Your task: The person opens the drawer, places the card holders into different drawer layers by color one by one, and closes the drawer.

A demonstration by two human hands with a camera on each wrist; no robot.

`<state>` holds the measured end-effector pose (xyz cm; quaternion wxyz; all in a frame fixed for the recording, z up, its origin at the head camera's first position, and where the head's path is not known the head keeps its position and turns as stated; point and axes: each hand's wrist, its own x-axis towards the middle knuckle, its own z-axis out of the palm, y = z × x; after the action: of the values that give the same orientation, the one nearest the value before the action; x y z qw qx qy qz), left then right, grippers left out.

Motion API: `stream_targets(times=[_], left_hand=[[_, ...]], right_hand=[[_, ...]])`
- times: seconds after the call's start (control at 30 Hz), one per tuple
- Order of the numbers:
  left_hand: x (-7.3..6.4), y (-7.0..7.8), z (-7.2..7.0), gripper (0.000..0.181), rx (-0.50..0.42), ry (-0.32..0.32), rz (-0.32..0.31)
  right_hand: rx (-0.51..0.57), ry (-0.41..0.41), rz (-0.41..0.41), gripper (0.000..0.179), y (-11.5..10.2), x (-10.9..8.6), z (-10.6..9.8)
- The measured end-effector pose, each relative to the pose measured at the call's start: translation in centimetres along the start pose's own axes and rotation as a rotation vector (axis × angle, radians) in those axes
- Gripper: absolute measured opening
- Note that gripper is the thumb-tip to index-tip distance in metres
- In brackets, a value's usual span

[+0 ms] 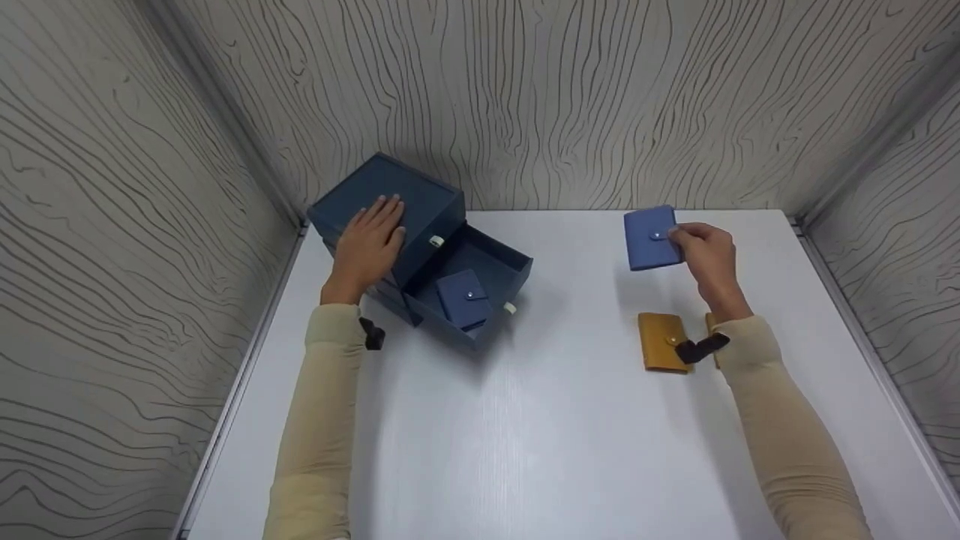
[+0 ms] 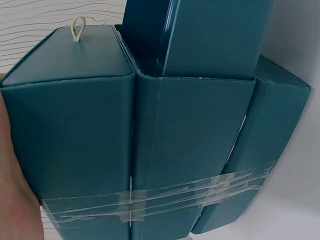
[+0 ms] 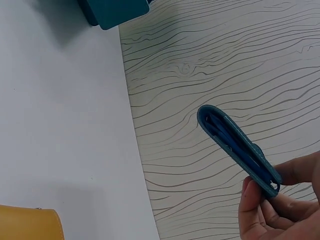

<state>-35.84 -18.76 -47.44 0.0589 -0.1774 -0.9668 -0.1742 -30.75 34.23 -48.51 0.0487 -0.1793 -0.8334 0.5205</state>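
Stowing, apparently: right hand [image 1: 709, 259] pinches wallet [image 1: 646, 244]; left hand [image 1: 369, 244] rests unclenched on box [image 1: 427, 202]. Next likely needs reaching drawer [image 1: 499, 262] between hands.

- White tabletop [image 1: 487, 442]: spreads flat and smooth through the middle of the head view, gleams faintly toward the near side.
- Dark blue drawer box [image 1: 424, 191]: stands at the far left of the tabletop, turned at an angle to the back edge, banded with clear tape [image 2: 170, 202] in the left wrist view; juts a pulled-out drawer [image 1: 499, 255] over the surface and casts a shadow there.
- Yellow wallet [image 1: 655, 341]: lies toward the right, well apart from the box, with a snap on its right side.
- Second yellow wallet [image 1: 710, 322]: lies just beside the first, mostly hidden by the right sleeve [image 1: 761, 382].
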Motion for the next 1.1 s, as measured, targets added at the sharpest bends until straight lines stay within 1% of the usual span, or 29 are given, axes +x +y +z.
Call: stream_targets(times=[0.47,0.73,1.1], left_hand=[[0.0,0.2,-0.1,0.059,0.004,-0.002,-0.009],[0.0,0.1,-0.1,0.059,-0.006,-0.011,-0.01],[-0.1,0.3,-0.2,0.058,-0.007,-0.012,-0.012]], right_hand=[[0.035,-0.023,-0.06,0.051,-1.2,-0.6,1.0],[0.014,-0.021,-0.109,0.05,-1.7,-0.8,1.7],[0.027,-0.05,-0.127,0.048,-2.8,-1.4,2.7]])
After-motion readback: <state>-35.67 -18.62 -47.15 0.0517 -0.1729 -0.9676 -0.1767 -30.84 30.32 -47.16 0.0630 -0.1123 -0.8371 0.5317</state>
